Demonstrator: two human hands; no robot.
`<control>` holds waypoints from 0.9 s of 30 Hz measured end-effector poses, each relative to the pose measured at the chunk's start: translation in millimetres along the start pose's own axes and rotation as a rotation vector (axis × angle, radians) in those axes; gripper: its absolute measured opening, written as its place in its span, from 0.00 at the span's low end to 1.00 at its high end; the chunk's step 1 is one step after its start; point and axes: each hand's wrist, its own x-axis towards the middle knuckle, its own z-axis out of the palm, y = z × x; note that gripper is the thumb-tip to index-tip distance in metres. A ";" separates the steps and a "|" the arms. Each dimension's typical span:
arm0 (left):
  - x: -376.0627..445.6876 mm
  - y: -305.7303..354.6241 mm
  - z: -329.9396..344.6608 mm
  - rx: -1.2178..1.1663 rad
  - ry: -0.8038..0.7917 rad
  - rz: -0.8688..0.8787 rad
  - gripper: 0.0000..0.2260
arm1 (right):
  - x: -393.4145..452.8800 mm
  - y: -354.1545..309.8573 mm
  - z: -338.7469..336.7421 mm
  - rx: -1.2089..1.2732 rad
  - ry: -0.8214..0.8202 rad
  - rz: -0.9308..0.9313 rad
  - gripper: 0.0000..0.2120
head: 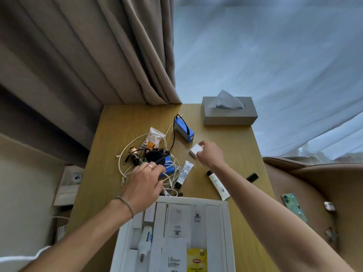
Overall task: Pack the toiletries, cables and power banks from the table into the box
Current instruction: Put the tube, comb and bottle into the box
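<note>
My right hand (211, 154) pinches a small white charger block (195, 150) near the middle of the wooden table (231, 146). My left hand (144, 181) rests on a tangle of white and black cables (127, 160), its fingers touching a round black disc (155, 157) that lies over a blue power bank (167, 165). A second blue power bank (183, 128) with a black cable lies farther back. Two white tubes (183, 174) (218, 185) lie in front of the white box (225, 216), which is open at the near edge and holds white tubes and packets.
A grey tissue box (228, 114) stands at the table's back right. A snack packet (154, 137) lies among the cables, and a black comb (252, 177) near the right edge. A phone (293, 207) rests on the brown chair at right. Curtains hang behind.
</note>
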 end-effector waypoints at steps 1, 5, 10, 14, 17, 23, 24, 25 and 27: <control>0.3 -2.2 0.4 0.001 -0.011 0.000 0.11 | 6.8 0.2 5.9 -0.047 -0.020 -0.004 0.24; 1.0 -7.3 1.7 -0.017 -0.048 0.008 0.10 | 26.2 -1.5 31.0 -0.164 -0.095 0.024 0.31; 3.3 -7.3 0.7 0.040 -0.105 0.076 0.09 | 29.9 -5.3 50.4 -0.206 -0.009 0.029 0.17; 12.3 -0.8 0.5 0.057 -0.178 0.104 0.06 | 30.2 2.9 51.0 -0.083 -0.007 0.092 0.15; 24.4 6.7 11.0 0.065 -0.227 0.108 0.07 | 24.4 2.1 37.6 0.234 -0.002 0.205 0.16; 61.1 28.1 57.1 0.129 -0.422 -0.001 0.13 | -23.7 -4.4 -1.4 0.856 -0.142 0.245 0.16; 67.4 30.6 64.2 0.154 -0.446 -0.012 0.13 | -33.3 -3.2 -6.6 0.895 -0.154 0.243 0.15; 73.3 32.2 71.5 0.169 -0.460 -0.023 0.13 | -42.4 -1.6 -11.4 0.928 -0.162 0.244 0.14; 82.6 33.2 85.1 0.179 -0.473 -0.047 0.13 | -57.4 2.3 -18.7 0.983 -0.169 0.261 0.12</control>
